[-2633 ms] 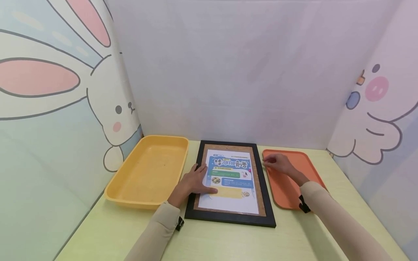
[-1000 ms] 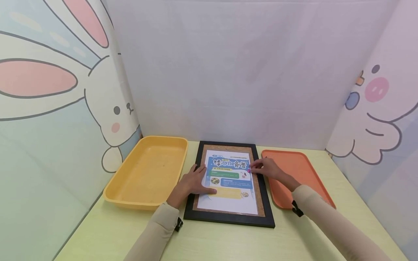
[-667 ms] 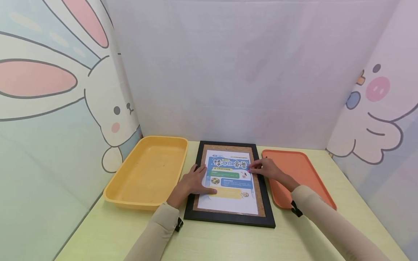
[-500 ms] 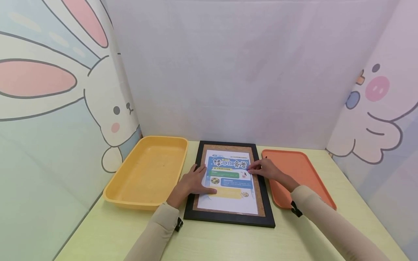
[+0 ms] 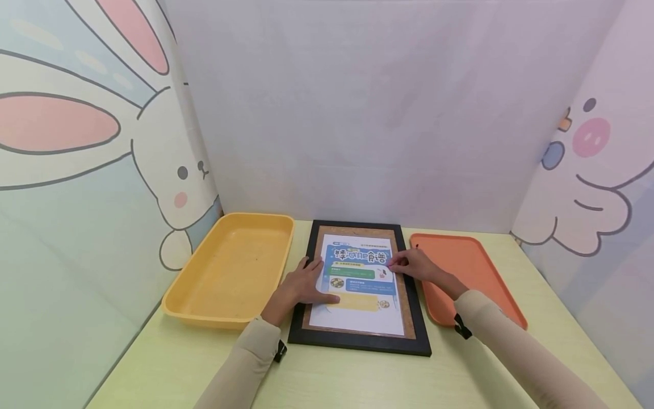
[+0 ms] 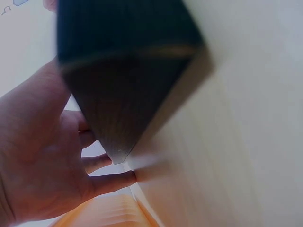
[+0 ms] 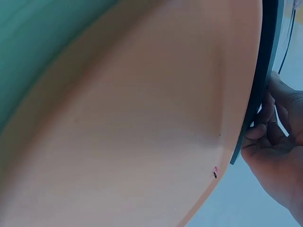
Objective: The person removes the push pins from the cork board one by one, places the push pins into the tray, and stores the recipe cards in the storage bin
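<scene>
A black-framed cork board point(image 5: 360, 343) lies flat, with a printed paper sheet point(image 5: 357, 321) on it. My left hand point(image 5: 305, 285) rests across the board's left edge, fingers spread and thumb laid on the sheet. In the left wrist view, the left hand point(image 6: 42, 151) reaches alongside the dark frame point(image 6: 113, 94). At the sheet's right edge my right hand point(image 5: 418, 266) pinches a small pink push pin point(image 5: 389, 265), mostly hidden by the fingertips. The right wrist view has the right hand point(image 7: 286, 151) over the frame's edge, fingers curled; the pin is hidden there.
A deep yellow tray point(image 5: 230, 272) stands left of the board. Right of it lies a shallow orange tray point(image 5: 477, 267), under my right forearm. One tiny pink-and-black item point(image 7: 215, 172) shows in that tray in the right wrist view. Printed curtains surround the table point(image 5: 347, 380).
My right hand has moved left from the orange tray's edge to the pink push pin, and has stayed there over the last second. The left hand has kept its place.
</scene>
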Demonstrator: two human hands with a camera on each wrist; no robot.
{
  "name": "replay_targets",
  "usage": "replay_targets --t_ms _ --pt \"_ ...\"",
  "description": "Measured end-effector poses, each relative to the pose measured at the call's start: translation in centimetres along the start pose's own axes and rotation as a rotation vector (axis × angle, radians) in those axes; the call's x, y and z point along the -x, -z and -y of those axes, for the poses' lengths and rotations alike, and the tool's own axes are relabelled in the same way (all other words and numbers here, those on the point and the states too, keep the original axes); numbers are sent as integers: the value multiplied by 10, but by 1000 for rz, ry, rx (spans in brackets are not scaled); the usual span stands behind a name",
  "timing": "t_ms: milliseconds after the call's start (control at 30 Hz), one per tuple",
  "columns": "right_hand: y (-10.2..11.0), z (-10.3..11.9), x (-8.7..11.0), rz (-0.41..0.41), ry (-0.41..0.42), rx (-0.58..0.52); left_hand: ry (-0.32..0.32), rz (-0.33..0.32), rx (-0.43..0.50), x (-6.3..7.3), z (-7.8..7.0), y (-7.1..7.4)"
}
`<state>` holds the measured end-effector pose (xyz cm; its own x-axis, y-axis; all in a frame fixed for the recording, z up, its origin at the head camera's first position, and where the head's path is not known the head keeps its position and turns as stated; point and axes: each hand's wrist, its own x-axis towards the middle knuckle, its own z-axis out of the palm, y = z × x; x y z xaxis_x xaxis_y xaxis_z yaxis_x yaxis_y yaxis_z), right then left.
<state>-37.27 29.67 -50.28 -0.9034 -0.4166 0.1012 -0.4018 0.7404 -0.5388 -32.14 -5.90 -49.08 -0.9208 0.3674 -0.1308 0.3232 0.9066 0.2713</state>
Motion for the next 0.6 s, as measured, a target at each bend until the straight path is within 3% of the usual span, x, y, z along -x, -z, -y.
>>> replay_targets --t_ms 600 --pt "10 0 -10 159 7 10 14 15 -8 -3 2 -1"
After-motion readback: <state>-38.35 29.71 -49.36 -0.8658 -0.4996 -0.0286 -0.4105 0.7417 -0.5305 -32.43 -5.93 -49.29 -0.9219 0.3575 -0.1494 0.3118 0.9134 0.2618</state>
